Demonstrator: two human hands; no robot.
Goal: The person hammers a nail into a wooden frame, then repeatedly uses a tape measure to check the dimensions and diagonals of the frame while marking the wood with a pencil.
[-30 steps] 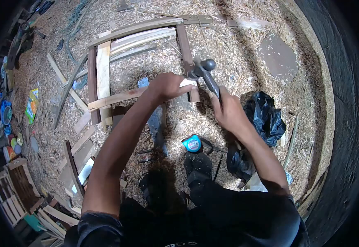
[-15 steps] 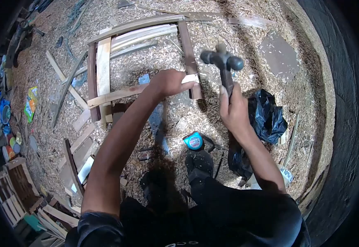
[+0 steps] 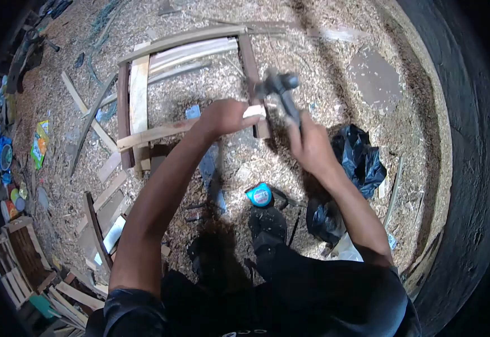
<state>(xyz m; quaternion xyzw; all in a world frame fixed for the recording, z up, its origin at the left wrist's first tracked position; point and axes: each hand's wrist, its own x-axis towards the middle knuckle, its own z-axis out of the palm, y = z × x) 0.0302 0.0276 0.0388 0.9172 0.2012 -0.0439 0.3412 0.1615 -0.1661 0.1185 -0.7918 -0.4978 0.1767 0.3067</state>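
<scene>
On the shavings, a wooden frame's far rail already spans both sides. The near slat crosses the left upright; the left hand pinches its other end at the right upright, seemingly unfinished. The right hand wraps the hammer.

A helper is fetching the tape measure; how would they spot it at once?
Find the wooden frame on the shavings-covered floor. Nearer the person, just beyond the right shoe's toe, lies the tape measure. Its bright turquoise case stands out from the dark shoe and black plastic bag.
</scene>
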